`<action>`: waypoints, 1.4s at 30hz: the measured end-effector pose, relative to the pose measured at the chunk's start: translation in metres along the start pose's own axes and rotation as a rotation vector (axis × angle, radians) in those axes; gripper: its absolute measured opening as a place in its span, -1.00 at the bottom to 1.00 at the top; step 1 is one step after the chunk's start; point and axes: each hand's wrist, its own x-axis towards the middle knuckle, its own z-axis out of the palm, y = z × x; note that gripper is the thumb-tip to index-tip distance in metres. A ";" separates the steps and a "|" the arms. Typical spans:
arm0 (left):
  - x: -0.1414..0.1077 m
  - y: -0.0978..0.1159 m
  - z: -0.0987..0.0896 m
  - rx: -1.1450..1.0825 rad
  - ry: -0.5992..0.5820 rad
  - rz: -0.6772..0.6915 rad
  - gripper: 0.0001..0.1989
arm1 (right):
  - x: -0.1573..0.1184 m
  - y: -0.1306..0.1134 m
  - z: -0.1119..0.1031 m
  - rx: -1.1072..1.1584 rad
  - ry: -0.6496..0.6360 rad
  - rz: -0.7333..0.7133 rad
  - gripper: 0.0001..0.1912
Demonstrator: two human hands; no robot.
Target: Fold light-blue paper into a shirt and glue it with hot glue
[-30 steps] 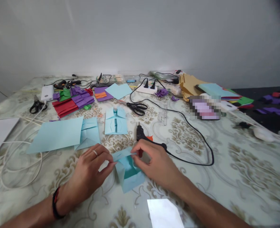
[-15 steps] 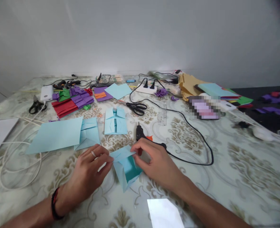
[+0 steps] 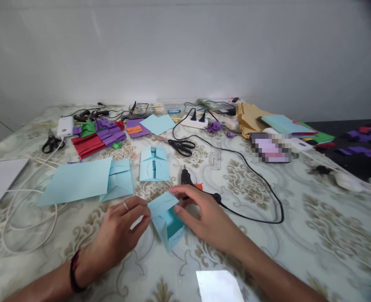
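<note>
A light blue folded paper stands at the near middle of the table, its darker hollow inside facing me and a flap across its top. At its left corner my left hand pinches the edge between thumb and fingers. My right hand grips the flap's right end, index finger at the far edge and thumb at the near edge. Beyond that hand lies a black glue gun, nozzle pointing away and partly hidden by the fingers. A second blue folded piece lies flat farther back.
Blue paper sheets lie left, beside a looped white cable. Black-handled scissors, a clear ruler and a power strip are farther back. The glue gun's cord curves right, near a phone. A white paper piece lies nearest.
The right index finger has shifted to the flap's far edge, wider from the thumb. The blue paper's flap has tilted slightly. The whole view has shifted a little.
</note>
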 end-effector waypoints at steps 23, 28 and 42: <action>-0.002 0.005 -0.009 -0.157 -0.170 -0.017 -0.72 | -0.003 -0.003 0.017 0.300 -0.093 0.152 -0.68; -0.005 0.005 -0.001 -0.169 -0.140 0.012 -0.65 | -0.005 -0.005 0.022 0.445 -0.212 0.160 -0.67; -0.007 0.001 -0.001 -0.177 -0.179 -0.038 -0.66 | -0.006 -0.004 0.019 0.436 -0.186 0.131 -0.75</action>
